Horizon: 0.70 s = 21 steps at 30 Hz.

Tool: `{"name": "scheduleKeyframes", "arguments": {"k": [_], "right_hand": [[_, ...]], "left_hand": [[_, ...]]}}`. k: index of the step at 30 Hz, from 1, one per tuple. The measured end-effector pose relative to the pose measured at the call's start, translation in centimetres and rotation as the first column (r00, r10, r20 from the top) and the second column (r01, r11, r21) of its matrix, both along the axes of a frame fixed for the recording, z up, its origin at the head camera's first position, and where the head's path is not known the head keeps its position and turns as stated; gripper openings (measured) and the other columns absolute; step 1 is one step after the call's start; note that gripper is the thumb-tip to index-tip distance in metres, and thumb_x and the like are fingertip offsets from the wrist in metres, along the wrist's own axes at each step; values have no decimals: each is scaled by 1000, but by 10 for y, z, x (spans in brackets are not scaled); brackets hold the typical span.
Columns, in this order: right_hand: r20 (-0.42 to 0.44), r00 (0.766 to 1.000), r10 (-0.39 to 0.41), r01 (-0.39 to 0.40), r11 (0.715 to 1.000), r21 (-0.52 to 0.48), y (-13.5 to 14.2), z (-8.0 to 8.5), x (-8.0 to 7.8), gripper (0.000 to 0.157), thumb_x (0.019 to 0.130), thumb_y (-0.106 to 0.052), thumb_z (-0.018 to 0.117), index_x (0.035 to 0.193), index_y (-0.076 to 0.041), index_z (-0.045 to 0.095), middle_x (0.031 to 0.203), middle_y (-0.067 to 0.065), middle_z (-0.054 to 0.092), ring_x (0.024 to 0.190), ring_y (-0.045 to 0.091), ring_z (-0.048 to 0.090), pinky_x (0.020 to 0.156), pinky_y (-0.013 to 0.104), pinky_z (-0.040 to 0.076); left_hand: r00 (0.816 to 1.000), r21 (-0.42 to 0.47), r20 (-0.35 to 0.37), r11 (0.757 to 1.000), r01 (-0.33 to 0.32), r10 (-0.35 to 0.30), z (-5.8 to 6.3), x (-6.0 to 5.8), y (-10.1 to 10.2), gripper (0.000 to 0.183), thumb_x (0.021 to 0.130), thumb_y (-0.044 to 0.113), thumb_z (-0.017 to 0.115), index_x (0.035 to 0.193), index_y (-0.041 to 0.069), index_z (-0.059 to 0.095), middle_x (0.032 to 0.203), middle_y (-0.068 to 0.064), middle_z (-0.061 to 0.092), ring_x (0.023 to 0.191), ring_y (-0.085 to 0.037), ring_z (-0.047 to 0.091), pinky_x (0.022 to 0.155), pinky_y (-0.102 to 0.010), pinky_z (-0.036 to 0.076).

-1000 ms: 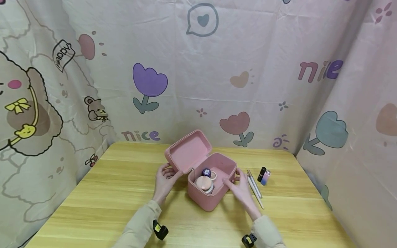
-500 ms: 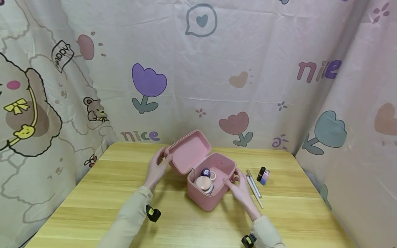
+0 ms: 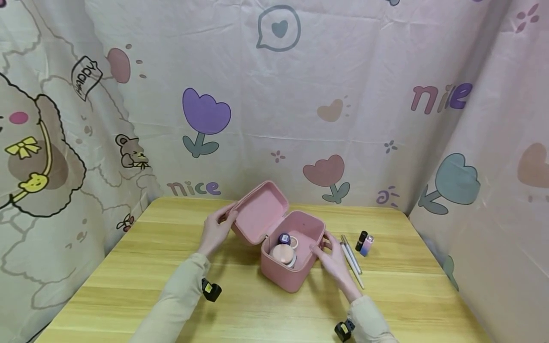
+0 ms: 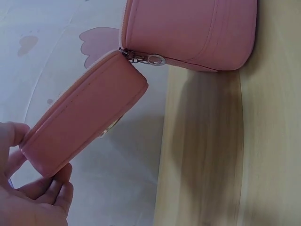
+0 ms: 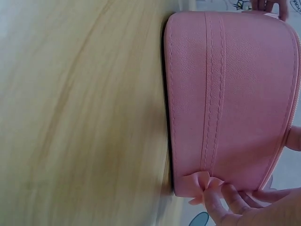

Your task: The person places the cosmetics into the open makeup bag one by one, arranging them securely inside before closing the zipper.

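Note:
A pink zippered makeup case (image 3: 280, 276) stands on the table with its lid (image 3: 261, 212) swung open to the left. My left hand (image 3: 216, 231) holds the lid's outer left edge, thumb on the rim and fingers behind, as the left wrist view also shows. At the case's right wall, my right hand (image 3: 336, 259) grips the rim, its thumb over the inner side. Beside those fingers is a pink bow (image 5: 202, 183). Inside lie a round pale compact or puff (image 3: 283, 254), a dark-blue-topped container (image 3: 284, 238) and a small ring-shaped item (image 3: 293, 242).
Right of the case lie slim pale pens or brushes (image 3: 351, 257). Beyond them are a black tube (image 3: 361, 241) and a pink-and-blue tube (image 3: 367, 246). A metal zipper pull (image 4: 156, 60) hangs by the hinge. A patterned curtain (image 3: 257, 95) encloses the wooden table (image 3: 171, 238).
My left hand has gone from the lid's near corner up and left to its outer edge. The lid has shifted slightly left and the case has turned a little. My right hand keeps its grip.

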State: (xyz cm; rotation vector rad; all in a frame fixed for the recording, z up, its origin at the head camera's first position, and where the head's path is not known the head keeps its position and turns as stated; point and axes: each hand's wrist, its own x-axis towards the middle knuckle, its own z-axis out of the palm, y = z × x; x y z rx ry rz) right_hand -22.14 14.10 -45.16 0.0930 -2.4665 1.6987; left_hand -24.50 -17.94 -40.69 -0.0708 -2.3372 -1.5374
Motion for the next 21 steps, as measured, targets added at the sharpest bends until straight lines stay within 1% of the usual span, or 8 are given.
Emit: {"name": "scheduleKeyframes", "arguments": {"k": [3,6,7,9,14,17,21], "right_hand": [[-16,1000,10,-10,1000,-15,0,0,-2,66,92,-13,66,148,7,40,147,31,47,124,47,56,104,56,50],[10,1000,19,-19,999,-26,1,-1,-5,62,93,-11,65,148,7,41,148,31,47,126,47,55,106,54,50],[20,1000,22,-21,999,-32,2,0,-6,62,94,-10,65,148,7,41,148,30,47,127,47,54,107,56,48],[33,999,18,-17,1000,-24,3,1,-7,59,95,-11,65,147,6,42,147,30,48,128,47,54,108,55,48],[29,1000,-2,2,1000,8,4,5,-5,57,97,-14,65,145,8,44,144,30,51,126,46,57,107,53,49],[22,1000,21,-21,1000,2,6,5,-3,58,98,-15,64,146,9,42,144,31,51,126,46,56,107,52,50],[27,997,70,-69,997,-28,9,5,-1,61,96,-14,66,148,7,40,147,29,48,128,44,55,105,49,52]], "left_hand": [[1000,6,2,1000,1,-1,1,5,0,39,101,24,62,138,9,62,135,-19,65,121,-35,65,104,-40,53],[1000,15,11,1000,7,-7,2,10,-1,39,100,23,64,136,10,63,134,-19,66,119,-35,66,102,-39,53],[1000,16,12,1000,9,-9,2,12,-1,39,100,23,64,136,10,63,133,-19,66,119,-34,66,100,-37,53],[1000,22,13,1000,7,-7,2,15,-1,39,98,22,66,135,10,64,132,-19,67,117,-34,67,96,-31,53],[1000,24,-21,1000,-3,3,2,23,0,38,96,19,69,132,9,66,130,-19,68,110,-31,68,87,-19,52],[999,7,-31,1000,-13,13,2,29,1,38,94,18,70,131,9,67,128,-18,69,105,-26,68,86,-19,53],[999,-7,-16,999,-33,33,3,37,2,40,93,18,72,131,12,67,125,-15,70,102,-21,66,89,-28,53]]}}
